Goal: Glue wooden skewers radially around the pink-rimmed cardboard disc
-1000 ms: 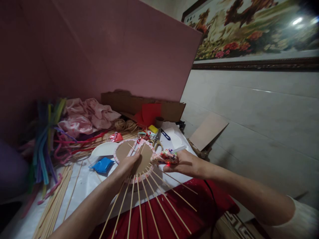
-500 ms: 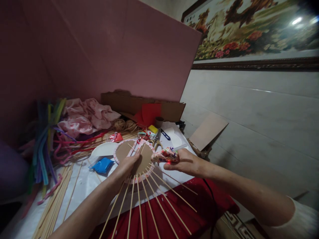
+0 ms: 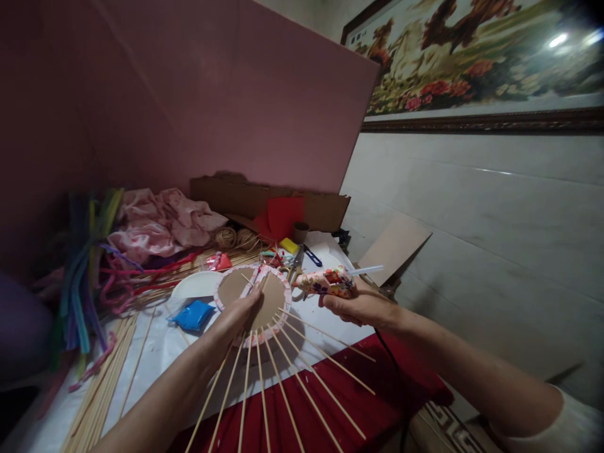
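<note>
My left hand [image 3: 243,313] grips a round cardboard disc [image 3: 277,296] whose rim is wrapped in pink-and-white patterned material. Thin wooden sticks [image 3: 284,384] fan out from the disc's near edge, several of them, pointing toward me. A short piece of stick crosses the disc near my fingertips. In my right hand [image 3: 365,306] is a hot glue gun [image 3: 325,281] with a floral pattern, a translucent glue stick [image 3: 372,270] poking out of its back. Its nozzle points left, just off the disc's right edge.
Behind the disc lie scissors [image 3: 296,267], a blue box cutter [image 3: 312,256] and a yellow block [image 3: 288,245]. A blue packet [image 3: 192,314] and loose sticks [image 3: 101,384] are on the left, with pink cloth [image 3: 165,220] and pipe cleaners [image 3: 82,296] farther back. A black cord hangs below the gun.
My right hand has drawn the glue gun right and slightly up, away from the disc's edge. The gun's red light no longer shows. My left hand and the disc have barely moved.
</note>
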`<state>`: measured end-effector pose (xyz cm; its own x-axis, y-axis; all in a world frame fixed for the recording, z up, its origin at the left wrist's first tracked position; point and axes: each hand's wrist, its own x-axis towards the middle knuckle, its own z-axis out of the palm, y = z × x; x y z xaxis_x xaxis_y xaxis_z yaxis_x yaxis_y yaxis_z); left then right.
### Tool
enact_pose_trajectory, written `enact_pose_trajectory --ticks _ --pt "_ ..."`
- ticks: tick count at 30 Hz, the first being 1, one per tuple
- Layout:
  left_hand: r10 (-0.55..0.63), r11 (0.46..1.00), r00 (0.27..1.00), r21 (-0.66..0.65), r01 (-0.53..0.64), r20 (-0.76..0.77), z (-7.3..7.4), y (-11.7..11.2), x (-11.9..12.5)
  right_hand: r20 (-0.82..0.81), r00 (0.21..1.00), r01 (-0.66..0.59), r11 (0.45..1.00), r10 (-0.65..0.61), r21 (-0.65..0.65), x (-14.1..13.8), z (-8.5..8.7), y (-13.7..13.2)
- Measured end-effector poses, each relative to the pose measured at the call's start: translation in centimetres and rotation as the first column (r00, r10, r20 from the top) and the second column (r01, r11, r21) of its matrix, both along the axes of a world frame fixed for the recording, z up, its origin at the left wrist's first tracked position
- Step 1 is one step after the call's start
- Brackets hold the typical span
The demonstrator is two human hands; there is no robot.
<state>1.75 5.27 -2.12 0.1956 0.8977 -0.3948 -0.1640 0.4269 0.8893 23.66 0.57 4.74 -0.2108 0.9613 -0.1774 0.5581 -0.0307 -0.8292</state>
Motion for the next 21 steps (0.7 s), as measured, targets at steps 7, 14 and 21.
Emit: enact_pose_trajectory --ticks 7,14,21 --pt "0.029 0.999 0.999 -0.027 -0.028 0.027 -0.4 0.6 -0.1 -0.019 0.999 -0.036 0.999 0.036 -0.026 0.4 -0.6 0.1" --pt "-0.064 0.998 0.996 0.003 0.064 0.069 -0.7 0.3 -0.3 0.071 0.997 -0.028 0.998 0.032 -0.052 -0.1 -1.0 0.1" --pt "-0.071 0.996 0.997 -0.053 0.072 0.034 0.3 -0.3 -0.2 0.186 0.982 -0.051 0.998 0.042 0.044 -0.8 -0.7 -0.2"
